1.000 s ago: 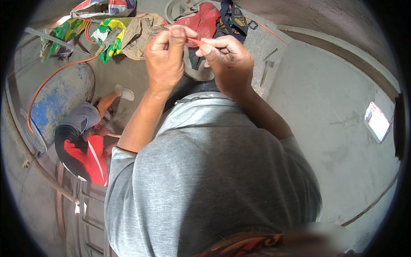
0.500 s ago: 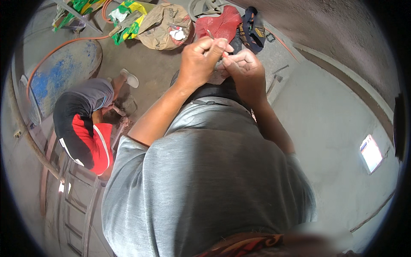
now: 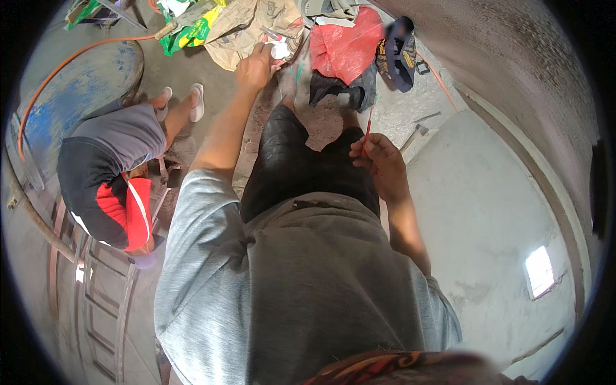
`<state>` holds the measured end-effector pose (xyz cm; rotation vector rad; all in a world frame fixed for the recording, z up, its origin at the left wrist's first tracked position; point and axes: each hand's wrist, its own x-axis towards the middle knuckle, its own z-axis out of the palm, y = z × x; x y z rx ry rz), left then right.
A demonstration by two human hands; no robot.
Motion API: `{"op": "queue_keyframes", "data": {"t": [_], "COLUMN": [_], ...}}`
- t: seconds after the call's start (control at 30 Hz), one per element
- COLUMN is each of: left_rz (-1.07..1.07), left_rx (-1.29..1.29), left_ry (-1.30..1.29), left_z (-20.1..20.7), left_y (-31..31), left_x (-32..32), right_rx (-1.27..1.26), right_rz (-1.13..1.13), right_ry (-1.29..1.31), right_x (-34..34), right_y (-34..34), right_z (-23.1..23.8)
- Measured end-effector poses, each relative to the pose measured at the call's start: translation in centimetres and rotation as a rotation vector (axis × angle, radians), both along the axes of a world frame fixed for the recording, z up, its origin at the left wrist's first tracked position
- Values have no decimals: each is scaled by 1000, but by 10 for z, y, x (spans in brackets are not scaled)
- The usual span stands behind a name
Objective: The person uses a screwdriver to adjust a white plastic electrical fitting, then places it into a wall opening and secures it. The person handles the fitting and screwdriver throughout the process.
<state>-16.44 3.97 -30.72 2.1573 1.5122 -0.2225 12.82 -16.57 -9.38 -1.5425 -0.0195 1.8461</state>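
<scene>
Now pinches a slim red rod (image 3: pixel 368 128) in right hand (image 3: pixel 385 162); holds left hand (image 3: pixel 254 68), grip unclear, by brown sack (image 3: pixel 236 35).

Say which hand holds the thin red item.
The right hand: the thin red item juts from it; the left hand is by the brown paper bag.

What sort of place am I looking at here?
Probably a building site or a room being renovated: a ladder at lower left, a rough, bare wall and a crumpled brown paper sack suggest it.
</scene>
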Motion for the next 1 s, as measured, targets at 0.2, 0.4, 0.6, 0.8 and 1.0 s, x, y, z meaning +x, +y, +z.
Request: {"op": "queue_keyframes", "data": {"t": [0.2, 0.4, 0.6, 0.8, 1.0], "left_rz": [-134, -174, -144, -104, -45], "left_rx": [-33, -52, -94, -144, -162], "left_ry": [97, 119, 5, -51, -80], "left_z": [-74, -92, -86, -69, -65], "left_y": [23, 33, 36, 38, 42], "left_x": [-9, -15, -27, -40, -32], "right_rx": [-69, -93, -43, 31, 73], "right_rz": [-45, -50, 19, 17, 12], "right_ry": [12, -42, -33, -42, -49], "right_x": [-4, -14, -19, -30, -32], "right_y": [-9, -3, 8, 26, 27], "right_z": [-25, -35, -42, -51, -58]}}
